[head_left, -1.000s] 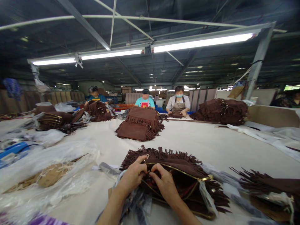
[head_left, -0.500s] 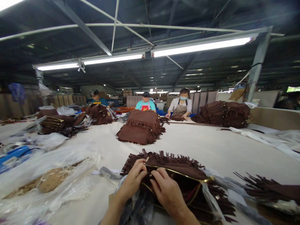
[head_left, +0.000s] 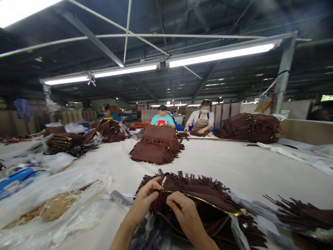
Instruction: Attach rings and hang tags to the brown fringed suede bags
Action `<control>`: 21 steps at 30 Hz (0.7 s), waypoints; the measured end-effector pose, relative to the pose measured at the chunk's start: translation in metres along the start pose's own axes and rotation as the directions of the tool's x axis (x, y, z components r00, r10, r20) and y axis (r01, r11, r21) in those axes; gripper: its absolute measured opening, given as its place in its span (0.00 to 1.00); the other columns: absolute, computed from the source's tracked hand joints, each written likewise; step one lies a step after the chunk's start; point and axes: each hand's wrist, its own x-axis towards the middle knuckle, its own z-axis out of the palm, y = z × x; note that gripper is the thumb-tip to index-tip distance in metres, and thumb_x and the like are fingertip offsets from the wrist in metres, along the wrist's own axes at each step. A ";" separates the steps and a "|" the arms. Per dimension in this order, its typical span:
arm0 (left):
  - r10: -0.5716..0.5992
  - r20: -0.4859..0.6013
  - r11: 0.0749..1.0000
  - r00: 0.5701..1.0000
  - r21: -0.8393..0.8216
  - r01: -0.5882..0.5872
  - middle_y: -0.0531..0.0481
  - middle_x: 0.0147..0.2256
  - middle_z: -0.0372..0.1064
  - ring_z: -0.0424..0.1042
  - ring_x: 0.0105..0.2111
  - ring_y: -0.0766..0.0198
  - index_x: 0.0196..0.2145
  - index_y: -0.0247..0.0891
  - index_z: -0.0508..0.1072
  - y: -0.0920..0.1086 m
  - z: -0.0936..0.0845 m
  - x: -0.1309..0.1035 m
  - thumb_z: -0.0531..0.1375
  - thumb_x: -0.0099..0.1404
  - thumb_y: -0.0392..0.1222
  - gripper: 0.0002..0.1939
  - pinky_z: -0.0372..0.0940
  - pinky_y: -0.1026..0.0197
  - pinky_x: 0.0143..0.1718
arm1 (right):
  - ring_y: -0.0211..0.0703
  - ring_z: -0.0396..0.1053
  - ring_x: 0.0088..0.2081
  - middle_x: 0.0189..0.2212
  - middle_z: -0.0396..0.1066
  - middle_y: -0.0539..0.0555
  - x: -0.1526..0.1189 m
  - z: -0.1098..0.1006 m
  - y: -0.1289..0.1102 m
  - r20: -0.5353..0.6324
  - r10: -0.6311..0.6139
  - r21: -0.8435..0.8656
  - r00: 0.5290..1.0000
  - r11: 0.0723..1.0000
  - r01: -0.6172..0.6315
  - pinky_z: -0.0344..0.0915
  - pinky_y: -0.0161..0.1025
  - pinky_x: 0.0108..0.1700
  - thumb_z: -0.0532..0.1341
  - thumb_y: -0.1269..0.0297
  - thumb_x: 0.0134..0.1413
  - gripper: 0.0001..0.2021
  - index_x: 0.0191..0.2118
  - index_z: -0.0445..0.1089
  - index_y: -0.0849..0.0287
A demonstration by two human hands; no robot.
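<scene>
A dark brown fringed bag (head_left: 208,189) lies in front of me, its gold zipper undone and its dark inside showing. My left hand (head_left: 146,198) is closed on the bag's left end, beside the zipper pull (head_left: 163,182). Over the opening, my right hand (head_left: 186,213) has thumb and forefinger pinched together; what is between them, if anything, is hidden. Grey plastic wrapping (head_left: 149,227) lies under the bag's left side, and a clear plastic strip (head_left: 238,232) hangs at the zipper's right end.
Stacked brown fringed bags (head_left: 156,144) stand mid-table, with another pile (head_left: 248,128) at the far right. Clear plastic bags (head_left: 85,194) and a blue tool (head_left: 17,180) lie left. More brown fringe (head_left: 293,210) lies right. Several people work across the white table (head_left: 213,156).
The view has tilted up slightly, so the bag and hands sit lower. My right hand's fingertips have shifted slightly at the opening. The zipper pull now stands more upright beside my left fingers.
</scene>
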 end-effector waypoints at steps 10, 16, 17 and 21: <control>-0.160 -0.090 0.969 0.983 0.173 0.174 0.52 0.28 0.73 0.71 0.31 0.60 0.33 0.35 0.74 -0.011 -0.006 0.001 0.58 0.47 0.33 0.13 0.64 0.62 0.33 | 0.34 0.56 0.17 0.20 0.68 0.47 0.005 0.003 0.000 0.126 0.302 0.397 0.945 0.858 -0.327 0.51 0.32 0.20 0.58 0.60 0.49 0.09 0.27 0.71 0.59; 0.142 -0.273 0.931 0.951 0.364 -0.034 0.51 0.30 0.72 0.71 0.32 0.60 0.35 0.38 0.73 0.017 0.002 -0.002 0.55 0.54 0.34 0.10 0.64 0.61 0.36 | 0.33 0.57 0.17 0.19 0.68 0.48 0.010 0.000 -0.006 0.153 0.316 0.466 0.936 0.812 -0.350 0.53 0.31 0.21 0.59 0.54 0.51 0.14 0.23 0.67 0.59; 0.188 -0.257 0.906 0.948 0.417 -0.067 0.51 0.30 0.72 0.70 0.32 0.59 0.33 0.39 0.73 0.020 0.005 -0.003 0.55 0.55 0.34 0.09 0.63 0.61 0.36 | 0.33 0.56 0.16 0.18 0.68 0.48 0.010 -0.001 -0.007 0.153 0.322 0.471 0.934 0.807 -0.355 0.52 0.31 0.21 0.59 0.54 0.50 0.14 0.23 0.67 0.58; 0.296 -0.170 0.817 0.940 0.556 -0.157 0.50 0.30 0.70 0.69 0.32 0.59 0.33 0.40 0.74 0.028 0.018 -0.006 0.55 0.56 0.31 0.10 0.63 0.61 0.35 | 0.34 0.57 0.16 0.17 0.66 0.47 0.012 -0.001 -0.010 0.127 0.344 0.472 0.930 0.804 -0.362 0.53 0.31 0.20 0.60 0.53 0.49 0.14 0.22 0.65 0.57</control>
